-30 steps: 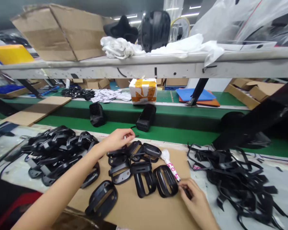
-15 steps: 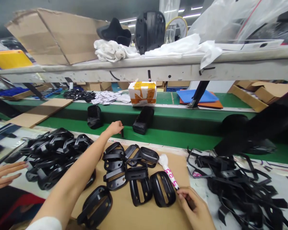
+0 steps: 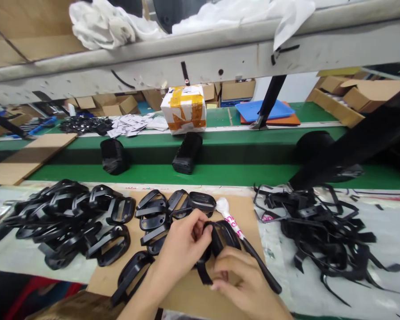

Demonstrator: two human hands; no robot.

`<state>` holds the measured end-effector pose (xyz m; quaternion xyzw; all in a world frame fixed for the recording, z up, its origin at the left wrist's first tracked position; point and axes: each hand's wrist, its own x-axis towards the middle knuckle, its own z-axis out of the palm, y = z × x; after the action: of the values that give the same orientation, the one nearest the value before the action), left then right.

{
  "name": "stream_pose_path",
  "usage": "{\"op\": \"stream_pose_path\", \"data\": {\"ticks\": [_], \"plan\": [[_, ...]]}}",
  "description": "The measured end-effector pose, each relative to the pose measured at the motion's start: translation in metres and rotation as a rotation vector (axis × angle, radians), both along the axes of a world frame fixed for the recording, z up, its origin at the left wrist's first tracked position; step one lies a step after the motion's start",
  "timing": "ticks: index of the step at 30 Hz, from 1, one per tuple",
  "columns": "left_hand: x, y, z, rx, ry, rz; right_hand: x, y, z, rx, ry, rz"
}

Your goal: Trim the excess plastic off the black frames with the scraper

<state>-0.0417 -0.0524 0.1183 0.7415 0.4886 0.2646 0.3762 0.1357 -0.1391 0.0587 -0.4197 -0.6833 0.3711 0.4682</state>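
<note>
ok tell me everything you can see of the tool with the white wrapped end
The tool is long and slim: a bare black handle, and a rounded far end covered in white, plastic-looking wrap with pink lettering. It lies slantwise over the brown cardboard, wrapped end farther away, handle end nearer and to the right. The right hand is just beside the handle; contact is unclear. What the wrap covers is hidden.

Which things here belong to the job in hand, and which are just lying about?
Likely in the job, being held or close to the work:
black piece in the left grip
frames on the cardboard
wrapped stick beside them
strap heap, probably

Seemingly just lying about:
taped box
blue tray
tan board
white cloth
</note>
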Motion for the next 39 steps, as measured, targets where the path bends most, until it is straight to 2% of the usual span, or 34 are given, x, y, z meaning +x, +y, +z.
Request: {"op": "stream_pose_path", "data": {"ticks": [3, 6, 9, 12, 15, 18, 21, 23, 25, 30, 32, 35, 37, 39], "plan": [[0.012, 0.010, -0.014, -0.020, -0.010, 0.029, 0.005, -0.004, 0.002, 0.114, -0.045, -0.067], [0.018, 0.017, -0.014, -0.018, -0.012, -0.057, 0.015, -0.010, -0.002, 0.110, -0.054, -0.146], [0.018, 0.019, -0.004, 0.113, 0.052, -0.212, 0.023, -0.015, -0.012, -0.014, 0.161, -0.353], [0.012, 0.018, -0.001, 0.318, 0.224, -0.481, 0.031, -0.018, -0.027, -0.112, 0.384, -0.570], [0.008, 0.017, -0.014, 0.426, 0.398, -0.681, 0.037, -0.021, -0.048, -0.180, 0.270, -0.539], [0.011, 0.016, -0.031, 0.500, 0.497, -0.728, 0.042, -0.024, -0.067, -0.194, 0.036, -0.469], [0.016, 0.019, -0.037, 0.545, 0.499, -0.739, 0.049, -0.021, -0.077, -0.174, -0.031, -0.496], [0.018, 0.019, -0.032, 0.561, 0.462, -0.732, 0.053, -0.018, -0.075, -0.179, 0.031, -0.524], [0.018, 0.018, -0.021, 0.578, 0.411, -0.721, 0.054, -0.017, -0.066, -0.160, 0.109, -0.539], [0.012, 0.000, 0.008, 0.592, 0.316, -0.699, 0.044, -0.015, -0.028, -0.008, 0.397, -0.515], [0.011, -0.009, 0.014, 0.560, 0.278, -0.702, 0.038, -0.009, -0.016, -0.030, 0.508, -0.523], [0.013, -0.021, 0.005, 0.525, 0.154, -0.612, 0.032, 0.004, -0.005, -0.148, 0.674, -0.511], [0.017, -0.029, -0.010, 0.528, 0.027, -0.485, 0.028, 0.011, -0.001, -0.191, 0.772, -0.503], [0.025, -0.038, -0.028, 0.448, -0.115, -0.328, 0.022, 0.014, 0.002, -0.199, 0.828, -0.524]]}}
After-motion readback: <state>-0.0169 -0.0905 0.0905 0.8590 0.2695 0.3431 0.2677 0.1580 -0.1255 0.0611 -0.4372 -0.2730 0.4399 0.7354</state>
